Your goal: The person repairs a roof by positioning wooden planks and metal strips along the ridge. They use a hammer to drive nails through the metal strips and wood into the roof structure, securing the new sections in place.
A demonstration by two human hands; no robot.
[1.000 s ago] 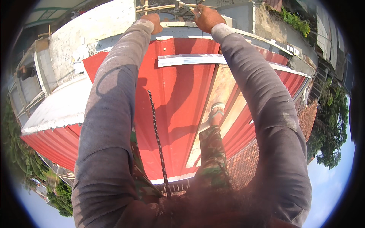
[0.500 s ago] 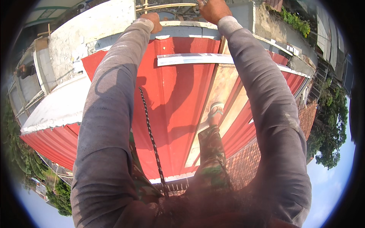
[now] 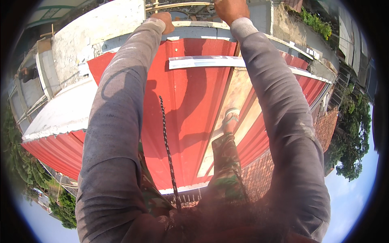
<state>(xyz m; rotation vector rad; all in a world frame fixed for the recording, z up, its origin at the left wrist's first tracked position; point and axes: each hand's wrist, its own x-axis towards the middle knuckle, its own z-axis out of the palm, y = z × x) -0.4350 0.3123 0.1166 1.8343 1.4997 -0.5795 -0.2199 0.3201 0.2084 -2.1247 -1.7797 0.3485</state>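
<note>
Wall ledge (image 3: pixel 194 24) | nr: red roof (image 3: pixel 190 150), part hid by sleeves (image 3: pixel 111 113) | white strip (image 3: pixel 206 62), R part hid | ledge past roof, long axis L-R | L hand (image 3: pixel 163 22) curled at it, grip unclear | R hand (image 3: pixel 233 11) cut off @ top, can't tell hold

No lettering, number or sign can be read.

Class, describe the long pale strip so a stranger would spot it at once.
Find the red ribbed roof between the grey sleeves. Near the roof's far edge, a narrow pale strip stretches crosswise to the right sleeve. Unlike the tan board, which follows the ribs, it cuts across them.
</note>
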